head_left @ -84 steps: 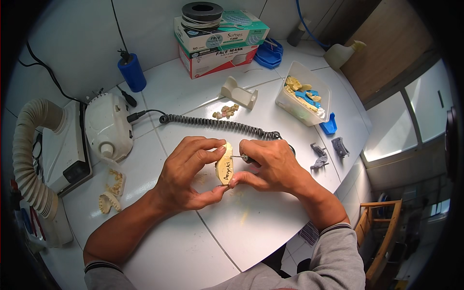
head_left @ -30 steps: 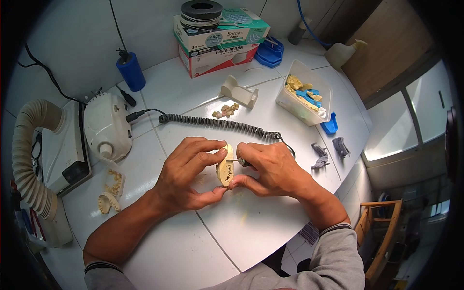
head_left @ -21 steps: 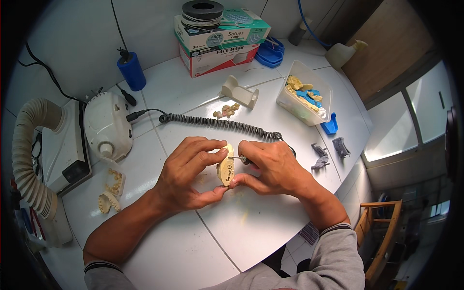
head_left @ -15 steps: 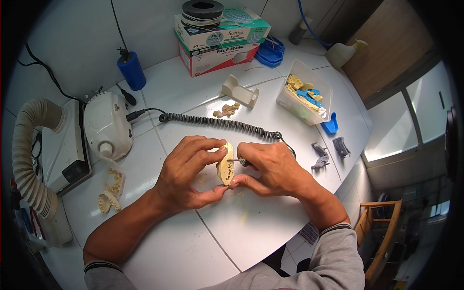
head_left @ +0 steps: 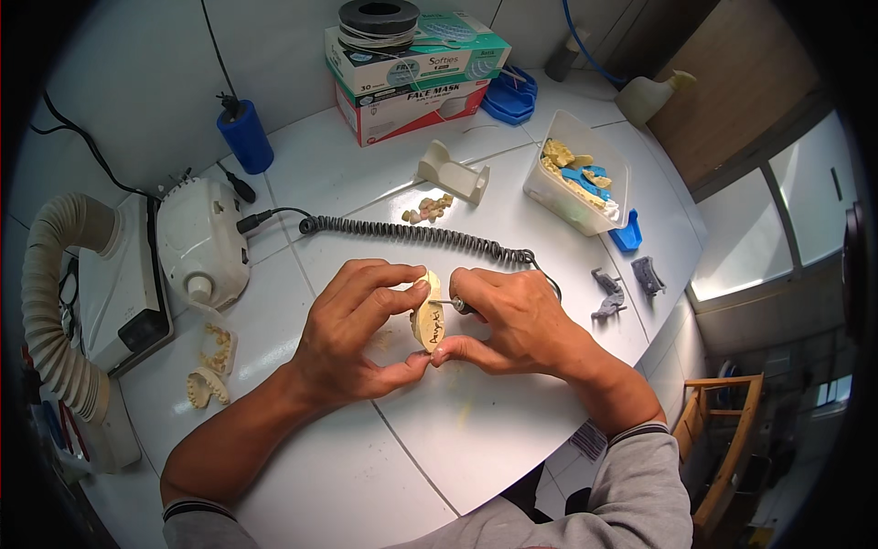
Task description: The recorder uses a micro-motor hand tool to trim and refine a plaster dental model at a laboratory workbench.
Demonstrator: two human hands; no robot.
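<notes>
Pinched upright between the fingers and thumb of my left hand (head_left: pixel 352 325) is a pale yellow plaster dental model (head_left: pixel 427 329), with dark handwriting on its flat face. My right hand (head_left: pixel 517 316) grips a rotary handpiece (head_left: pixel 464 307), mostly hidden in the fingers. Its thin metal bur points left and meets the model's flat face near the middle. The right thumb tip rests by the model's lower end. A black coiled cord (head_left: pixel 416 234) runs from behind my right hand to a white motor control unit (head_left: pixel 203 242) on the left.
A ribbed suction hose (head_left: pixel 50 265) stands far left, near a toothed plaster model (head_left: pixel 207 388). Small tooth-coloured pieces (head_left: pixel 426 210) lie beyond my hands, before a cream holder (head_left: pixel 453 174). A plastic tub (head_left: pixel 576 206) of plaster scraps and grey pieces (head_left: pixel 647 275) are at right; mask boxes (head_left: pixel 412 110) stand behind.
The view has shifted very slightly. Both hands keep nearly the same pose, with the bur still against the model.
</notes>
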